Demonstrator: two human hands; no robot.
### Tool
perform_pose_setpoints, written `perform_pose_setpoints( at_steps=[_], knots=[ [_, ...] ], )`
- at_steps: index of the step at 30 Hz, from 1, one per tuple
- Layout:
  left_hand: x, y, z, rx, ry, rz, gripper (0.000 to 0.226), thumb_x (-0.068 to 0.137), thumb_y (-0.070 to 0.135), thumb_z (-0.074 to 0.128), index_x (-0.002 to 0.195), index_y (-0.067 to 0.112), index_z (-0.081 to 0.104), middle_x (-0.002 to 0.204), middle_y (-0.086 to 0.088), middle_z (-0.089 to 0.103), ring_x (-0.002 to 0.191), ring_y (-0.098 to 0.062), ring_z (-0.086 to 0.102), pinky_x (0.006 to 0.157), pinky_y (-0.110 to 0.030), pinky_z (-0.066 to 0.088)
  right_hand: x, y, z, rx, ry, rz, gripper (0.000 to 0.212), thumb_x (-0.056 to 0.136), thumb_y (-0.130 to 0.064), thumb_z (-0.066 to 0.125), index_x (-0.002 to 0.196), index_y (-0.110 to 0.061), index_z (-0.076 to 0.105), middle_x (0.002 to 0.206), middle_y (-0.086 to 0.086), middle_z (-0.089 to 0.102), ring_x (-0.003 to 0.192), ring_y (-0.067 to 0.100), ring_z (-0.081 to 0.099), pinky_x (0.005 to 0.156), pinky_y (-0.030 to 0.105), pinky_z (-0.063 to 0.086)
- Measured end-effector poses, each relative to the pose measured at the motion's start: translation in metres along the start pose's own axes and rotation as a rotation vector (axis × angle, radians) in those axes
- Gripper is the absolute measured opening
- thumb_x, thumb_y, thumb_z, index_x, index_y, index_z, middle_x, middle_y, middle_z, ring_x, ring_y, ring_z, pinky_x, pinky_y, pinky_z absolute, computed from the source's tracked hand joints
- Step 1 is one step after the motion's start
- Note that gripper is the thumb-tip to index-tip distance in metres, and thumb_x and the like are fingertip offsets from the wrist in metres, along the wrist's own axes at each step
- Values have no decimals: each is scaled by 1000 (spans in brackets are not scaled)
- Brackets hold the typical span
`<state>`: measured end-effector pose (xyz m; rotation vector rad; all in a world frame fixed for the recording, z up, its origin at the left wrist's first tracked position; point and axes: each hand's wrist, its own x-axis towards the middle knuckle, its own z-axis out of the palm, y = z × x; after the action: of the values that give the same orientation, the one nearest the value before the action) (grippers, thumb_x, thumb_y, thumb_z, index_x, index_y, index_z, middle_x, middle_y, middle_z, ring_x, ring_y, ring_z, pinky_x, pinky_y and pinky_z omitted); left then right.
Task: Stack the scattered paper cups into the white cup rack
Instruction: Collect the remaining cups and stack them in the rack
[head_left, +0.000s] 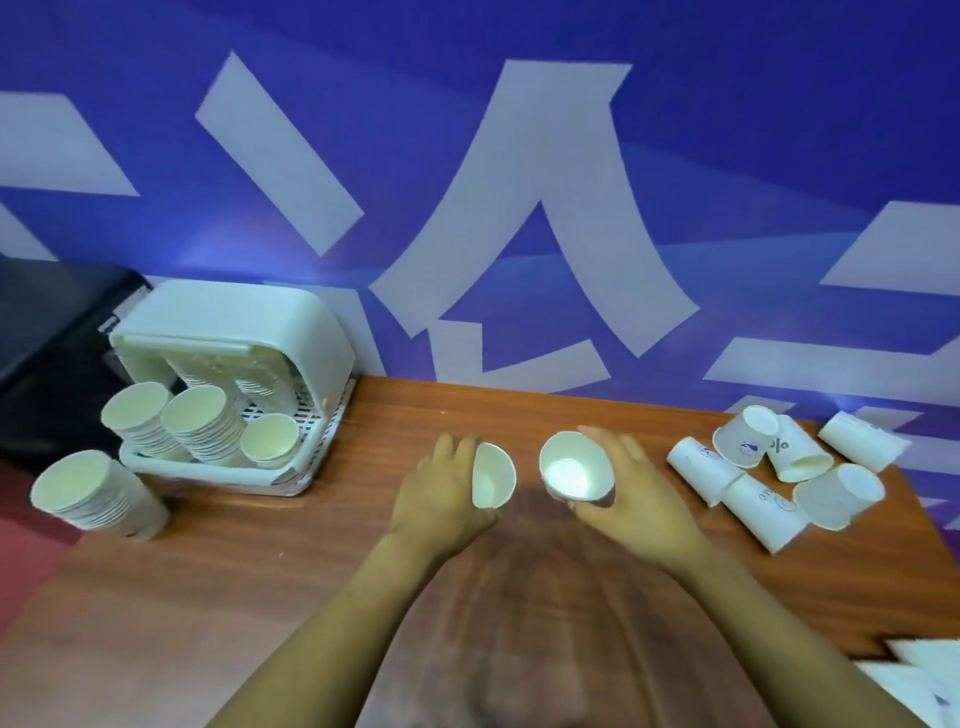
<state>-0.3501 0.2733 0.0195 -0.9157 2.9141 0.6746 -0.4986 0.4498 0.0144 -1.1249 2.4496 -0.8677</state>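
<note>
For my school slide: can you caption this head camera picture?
Two hands, left and right, each hold a paper cup beside the white cup rack.

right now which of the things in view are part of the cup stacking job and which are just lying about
Part of the job:
- left hand, holding a cup
- right hand, holding a second cup
- white cup rack, with cup stacks inside
- scattered cups on the table's right
- loose stack left of the rack

Just lying about:
- white papers at the table's right corner
- dark object behind the rack
</note>
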Motion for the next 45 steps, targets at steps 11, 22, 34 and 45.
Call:
perform_pose_setpoints(
  at_steps=[11, 22, 34, 45],
  knots=[
    [-46, -123, -66, -130, 31, 105, 82, 74, 41, 71, 143, 28, 28, 144, 9, 34, 128, -18, 43, 98, -34, 43, -13, -126, 65, -32, 25, 89, 65, 65, -61, 72, 120, -48, 39, 117, -25, 54, 99, 5, 58, 82, 32, 52],
    [-49, -247, -118, -4, 77, 136, 78, 75, 39, 70, 141, 24, 31, 137, 0, 34, 118, -24, 48, 90, -36, 46, -7, -209, 153, -63, 47, 200, 79, 72, -52, 68, 141, -36, 33, 141, -18, 42, 123, 8, 47, 97, 32, 45],
    [-6, -273, -142, 152, 231, 128, 83, 77, 48, 68, 147, 26, 28, 147, 7, 36, 137, -22, 26, 108, -41, 24, 5, -222, 154, -75, 30, 229, 81, 65, -55, 67, 139, -39, 36, 138, -21, 44, 120, 5, 48, 95, 32, 48],
    [27, -279, -122, 397, 3, 81, 84, 82, 58, 58, 149, 25, 19, 154, 2, 25, 145, -27, 11, 111, -67, 0, 25, -214, 155, -49, 11, 218, 82, 65, -60, 66, 139, -39, 36, 137, -24, 44, 120, 2, 47, 98, 27, 44]
  ],
)
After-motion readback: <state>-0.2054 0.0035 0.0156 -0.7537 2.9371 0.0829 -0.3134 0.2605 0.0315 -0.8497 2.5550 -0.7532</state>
